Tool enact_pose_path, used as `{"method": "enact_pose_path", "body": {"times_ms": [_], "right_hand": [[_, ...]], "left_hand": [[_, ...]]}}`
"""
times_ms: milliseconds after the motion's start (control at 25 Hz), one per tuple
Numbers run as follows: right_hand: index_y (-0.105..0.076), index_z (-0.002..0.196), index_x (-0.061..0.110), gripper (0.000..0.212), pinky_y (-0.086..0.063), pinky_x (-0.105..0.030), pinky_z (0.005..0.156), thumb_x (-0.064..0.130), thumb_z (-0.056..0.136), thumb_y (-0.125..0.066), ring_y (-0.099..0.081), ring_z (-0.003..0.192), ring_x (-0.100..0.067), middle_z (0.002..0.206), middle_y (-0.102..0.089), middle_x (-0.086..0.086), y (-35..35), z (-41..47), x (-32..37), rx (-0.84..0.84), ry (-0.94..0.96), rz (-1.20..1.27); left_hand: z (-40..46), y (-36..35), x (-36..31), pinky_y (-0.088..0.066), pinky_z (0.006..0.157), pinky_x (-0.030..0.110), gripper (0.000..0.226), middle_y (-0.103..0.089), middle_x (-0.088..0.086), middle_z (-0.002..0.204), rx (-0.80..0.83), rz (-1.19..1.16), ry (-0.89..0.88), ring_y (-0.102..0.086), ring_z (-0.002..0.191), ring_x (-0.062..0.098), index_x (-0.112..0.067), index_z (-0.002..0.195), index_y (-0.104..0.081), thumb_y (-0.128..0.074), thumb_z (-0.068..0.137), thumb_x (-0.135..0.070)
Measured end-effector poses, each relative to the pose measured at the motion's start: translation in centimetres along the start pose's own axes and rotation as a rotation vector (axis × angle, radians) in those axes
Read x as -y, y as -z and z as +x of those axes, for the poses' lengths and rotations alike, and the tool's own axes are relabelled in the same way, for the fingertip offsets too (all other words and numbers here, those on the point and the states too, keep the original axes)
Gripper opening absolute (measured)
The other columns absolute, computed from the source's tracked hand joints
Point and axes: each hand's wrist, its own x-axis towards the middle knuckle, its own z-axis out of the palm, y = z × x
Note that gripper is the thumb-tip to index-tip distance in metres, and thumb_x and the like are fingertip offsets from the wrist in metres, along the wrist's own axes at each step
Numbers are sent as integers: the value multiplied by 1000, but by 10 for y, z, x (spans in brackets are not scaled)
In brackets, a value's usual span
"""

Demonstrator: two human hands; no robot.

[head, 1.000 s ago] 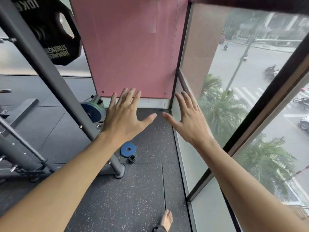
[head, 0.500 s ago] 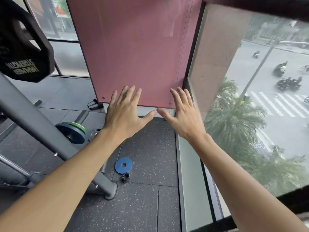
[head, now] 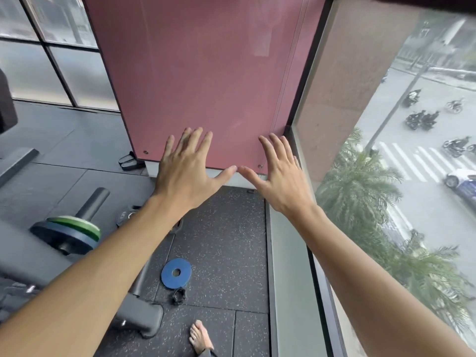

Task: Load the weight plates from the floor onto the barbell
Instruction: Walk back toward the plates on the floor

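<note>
black plate: half hidden by left forearm (marking unreadable) | rack upright: blurred, cut off left

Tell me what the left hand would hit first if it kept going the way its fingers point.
Most likely the pink wall panel: the left hand is open, fingers spread toward the panel's lower edge, with nothing visible between. How far the hand is from the panel is unclear in this single view.

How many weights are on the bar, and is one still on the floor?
Two plates, green and dark blue, already sit on the barbell. Both hands, left and right, are spread open and hold nothing. A small blue plate still lies on the floor, with a clip beside it.
</note>
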Motion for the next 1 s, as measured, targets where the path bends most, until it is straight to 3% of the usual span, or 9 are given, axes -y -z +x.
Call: {"method": "enact_pose_path", "body": {"times_ms": [320, 560, 1000], "right_hand": [[-17, 160, 27, 92, -16, -53, 124, 82, 88, -30, 0, 157, -20, 169, -12, 0, -49, 185, -3, 6, 16, 11], [-18, 160, 26, 90, -16, -52, 124, 80, 89, -33, -1, 157, -21, 169, -13, -1, -89, 277, 4, 20, 62, 31], [-15, 160, 27, 94, -18, -53, 124, 84, 86, -25, 0, 157, -21, 169, -12, -2, -202, 460, -5, 154, 271, 109]], "left_hand": [[146, -55, 83, -14, 126, 51, 103, -25, 8, 167, 21, -15, 64, -20, 155, 25, -15, 159, -27, -19, 84, -84], [213, -82, 133, -13, 126, 51, 103, -25, 8, 167, 28, -8, 109, -20, 155, 26, -14, 159, -28, -19, 83, -84], [325, -161, 228, -6, 127, 49, 99, -18, 6, 169, 73, 68, 374, -15, 156, 23, -18, 161, -22, -23, 87, -84]]}}
